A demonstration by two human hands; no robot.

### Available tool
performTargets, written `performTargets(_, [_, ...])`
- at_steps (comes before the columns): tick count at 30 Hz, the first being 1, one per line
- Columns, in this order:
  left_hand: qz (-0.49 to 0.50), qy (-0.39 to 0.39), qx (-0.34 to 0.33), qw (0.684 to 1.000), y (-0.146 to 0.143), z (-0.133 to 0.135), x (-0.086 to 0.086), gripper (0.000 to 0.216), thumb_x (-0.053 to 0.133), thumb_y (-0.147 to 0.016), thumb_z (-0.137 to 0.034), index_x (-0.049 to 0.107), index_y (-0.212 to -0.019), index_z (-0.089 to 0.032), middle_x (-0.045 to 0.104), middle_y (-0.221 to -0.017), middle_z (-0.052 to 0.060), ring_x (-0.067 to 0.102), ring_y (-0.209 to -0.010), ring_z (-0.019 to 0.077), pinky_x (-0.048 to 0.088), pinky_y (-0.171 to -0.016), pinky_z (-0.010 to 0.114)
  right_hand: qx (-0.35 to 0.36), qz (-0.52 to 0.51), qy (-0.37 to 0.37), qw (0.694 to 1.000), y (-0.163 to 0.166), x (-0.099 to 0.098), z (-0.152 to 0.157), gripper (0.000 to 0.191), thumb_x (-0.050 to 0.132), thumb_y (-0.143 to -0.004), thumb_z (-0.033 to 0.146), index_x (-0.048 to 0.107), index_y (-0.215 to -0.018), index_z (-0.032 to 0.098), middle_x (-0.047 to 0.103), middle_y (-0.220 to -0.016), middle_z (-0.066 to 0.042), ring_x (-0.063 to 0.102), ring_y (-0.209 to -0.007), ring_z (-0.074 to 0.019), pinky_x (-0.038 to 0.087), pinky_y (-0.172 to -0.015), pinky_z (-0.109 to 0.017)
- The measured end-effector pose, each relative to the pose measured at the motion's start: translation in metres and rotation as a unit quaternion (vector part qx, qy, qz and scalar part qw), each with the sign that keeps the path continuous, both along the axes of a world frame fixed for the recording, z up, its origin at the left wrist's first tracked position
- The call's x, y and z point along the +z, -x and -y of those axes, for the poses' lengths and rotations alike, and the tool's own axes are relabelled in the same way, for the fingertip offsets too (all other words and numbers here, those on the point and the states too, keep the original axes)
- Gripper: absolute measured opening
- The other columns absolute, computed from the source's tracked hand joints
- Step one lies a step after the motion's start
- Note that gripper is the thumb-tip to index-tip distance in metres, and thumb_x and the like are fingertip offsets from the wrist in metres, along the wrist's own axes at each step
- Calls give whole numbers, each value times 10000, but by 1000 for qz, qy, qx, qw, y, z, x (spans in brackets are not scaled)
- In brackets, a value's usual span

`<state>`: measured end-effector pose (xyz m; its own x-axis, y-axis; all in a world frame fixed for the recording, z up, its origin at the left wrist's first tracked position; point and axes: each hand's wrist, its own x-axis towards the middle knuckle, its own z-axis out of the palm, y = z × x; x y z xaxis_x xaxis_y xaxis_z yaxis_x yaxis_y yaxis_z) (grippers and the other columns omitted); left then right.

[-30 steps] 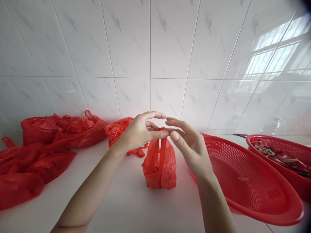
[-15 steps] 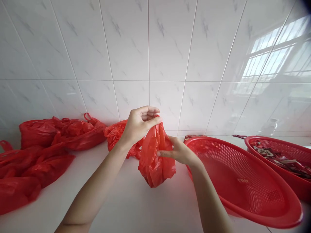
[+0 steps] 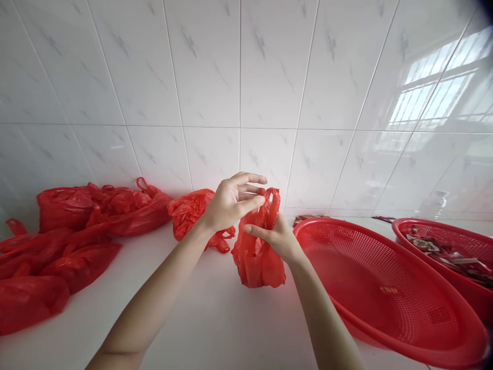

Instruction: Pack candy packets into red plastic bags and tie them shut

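The left hand (image 3: 230, 202) is pinching the top of the red bag (image 3: 259, 267) beside one handle, thumb pressing towards the bent fingers, while its index finger is extending free above. The right hand (image 3: 284, 238) is clasping the bag's right side, half open around the bulk, its thumb lying across the front; its fingers are apparently passing behind, though the plastic is hiding them. The bag is being held upright in mid-view, over the white table (image 3: 208, 318), a handle loop rising beside the left fingertips. A crumpled red bundle (image 3: 188, 211) is lying behind the left hand; filled bags (image 3: 65, 208) are resting farther left. A red basket (image 3: 354, 277) is standing beside the right forearm; a second basket (image 3: 427, 222), beyond it, is holding wrapped packets (image 3: 456, 255)
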<state>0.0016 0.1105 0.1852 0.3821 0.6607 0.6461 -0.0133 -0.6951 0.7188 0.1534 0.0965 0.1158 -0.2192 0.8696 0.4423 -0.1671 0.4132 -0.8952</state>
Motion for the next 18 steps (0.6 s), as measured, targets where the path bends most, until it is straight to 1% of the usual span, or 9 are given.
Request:
performTargets(2, [0, -14, 5, 1000, 4, 1, -7, 303, 692, -832, -235, 656, -1129, -187, 609, -1256, 94, 659, -1047, 228, 558, -910, 375, -57, -7, 37, 998, -1, -2, -2, 338, 778, -746, 462, 702, -945, 200, 672, -769, -30, 611, -683, -176, 498, -610, -296])
performTargets(4, [13, -10, 36, 999, 14, 0, -21, 356, 684, -854, -276, 615, -1197, -216, 582, -1307, 94, 661, -1032, 220, 557, -895, 370, -117, -46, 59, 990, -5, -3, -5, 317, 757, -759, 490, 714, -832, 185, 660, -722, -29, 596, -651, -163, 483, -597, -288])
performTargets(6, [6, 15, 57, 998, 25, -3, -45, 428, 699, -849, -315, 579, -1255, -247, 568, -1337, 92, 644, -1067, 226, 543, -916, 379, -144, -90, 62, 983, -9, -2, -5, 326, 751, -764, 501, 740, -875, 194, 692, -792, -47, 628, -717, -179, 504, -638, -293])
performTargets(9, [-93, 90, 30, 991, 38, -10, -95, 581, 781, -773, -350, 574, -1309, -263, 610, -1297, 100, 619, -1114, 253, 512, -960, 401, -143, -119, 64, 980, -15, 3, -1, 348, 745, -769, 517, 755, -935, 211, 709, -854, -65, 645, -755, -193, 522, -650, -298])
performTargets(10, [-116, 111, 17, 987, 40, -12, -112, 543, 782, -771, -362, 612, -1272, -245, 643, -1240, 103, 633, -1070, 252, 512, -952, 407, -144, -116, 64, 981, -16, 4, 0, 350, 744, -769, 522, 757, -927, 210, 706, -852, -66, 641, -747, -192, 521, -641, -297])
performTargets(12, [-123, 148, 6, 981, 42, -15, -144, 323, 689, -853, -407, 711, -1102, -201, 693, -1096, 105, 647, -1009, 249, 519, -910, 399, -163, -105, 60, 979, -20, 6, 2, 358, 744, -762, 534, 761, -908, 207, 699, -843, -63, 631, -734, -190, 512, -631, -296])
performTargets(14, [-85, 189, -5, 978, 42, -18, -166, 299, 629, -894, -441, 735, -1000, -182, 712, -1012, 97, 652, -966, 238, 520, -884, 383, -195, -103, 55, 974, -24, 7, 4, 371, 743, -756, 547, 759, -900, 205, 689, -825, -54, 621, -721, -186, 500, -624, -295])
performTargets(16, [-49, 228, -15, 972, 45, -21, -177, 325, 616, -897, -470, 736, -925, -169, 720, -946, 86, 653, -913, 224, 518, -869, 373, -217, -112, 54, 968, -29, 8, 3, 380, 740, -754, 554, 753, -900, 204, 676, -804, -47, 609, -704, -180, 492, -610, -292])
performTargets(18, [-39, 252, -24, 967, 50, -24, -179, 342, 612, -897, -483, 732, -891, -163, 719, -923, 85, 653, -907, 224, 511, -889, 384, -223, -115, 58, 966, -31, 7, 2, 371, 741, -755, 546, 747, -892, 201, 664, -793, -46, 604, -705, -176, 494, -607, -288])
